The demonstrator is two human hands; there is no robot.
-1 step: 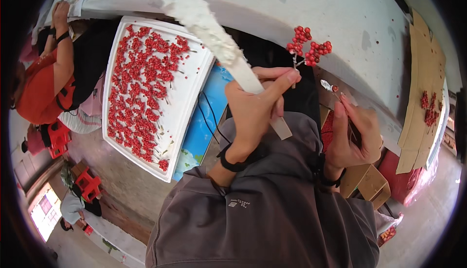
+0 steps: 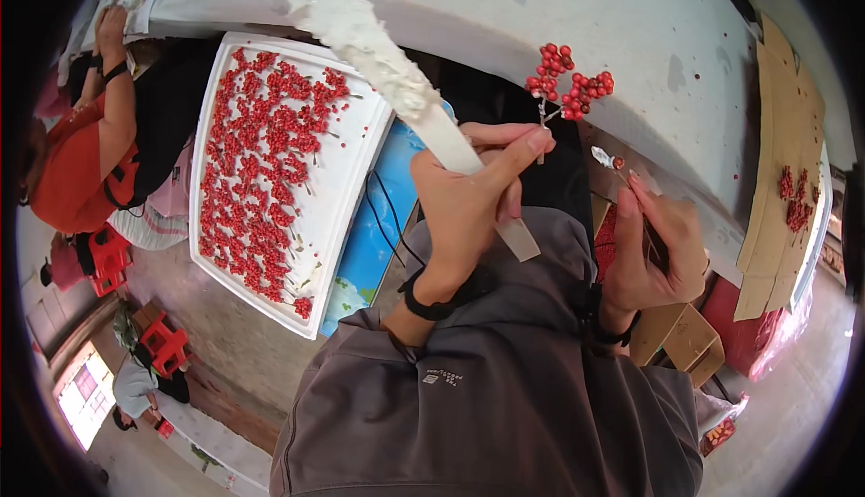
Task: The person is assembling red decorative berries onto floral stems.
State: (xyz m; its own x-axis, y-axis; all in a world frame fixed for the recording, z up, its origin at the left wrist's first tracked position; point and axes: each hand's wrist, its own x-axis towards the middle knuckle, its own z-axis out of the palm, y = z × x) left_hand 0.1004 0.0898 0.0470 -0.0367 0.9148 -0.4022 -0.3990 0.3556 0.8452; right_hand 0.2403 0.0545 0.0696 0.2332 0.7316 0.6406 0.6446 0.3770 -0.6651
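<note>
My left hand (image 2: 464,195) is closed round a flat pale stick (image 2: 439,136), its far end thickly coated with lumpy white paste (image 2: 360,46). Between that hand's thumb and fingertip I also pinch a branched sprig of red berries (image 2: 560,82), held upright by its short stem. Lower and to the right, my right hand (image 2: 658,249) pinches a thin stem with one red berry (image 2: 618,164) near its end and a white blob at the tip. The two sprigs are apart from each other.
To the left a white foam tray (image 2: 338,218) holds many red berry sprigs, on a blue box (image 2: 389,200). A pale covered table (image 2: 622,10) spans the far side. Cardboard (image 2: 782,164) with more sprigs stands right. A co-worker in orange (image 2: 81,164) sits far left.
My left hand, with the pasted stick and the berry sprig, has shifted very slightly to the left. The right hand has hardly moved.
</note>
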